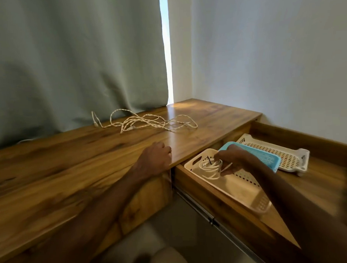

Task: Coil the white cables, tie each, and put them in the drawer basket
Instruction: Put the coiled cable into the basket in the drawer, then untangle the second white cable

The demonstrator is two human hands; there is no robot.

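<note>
My right hand [232,161] holds a coiled white cable [210,168] with a dark tie inside the cream basket [238,190] in the open drawer [200,184]. Its fingers curl round the coil's right side. My left hand [155,160] rests on the front edge of the wooden desk [71,171], fingers curled over the edge and holding nothing that I can see. A loose tangle of white braided cable [146,121] lies on the desk near the curtain, well beyond both hands.
A blue perforated basket [267,159] and a white perforated basket [289,156] lie in the drawer behind the cream one. A grey curtain [76,60] hangs behind the desk and a white wall [274,57] stands on the right. A pale seat [166,259] shows below.
</note>
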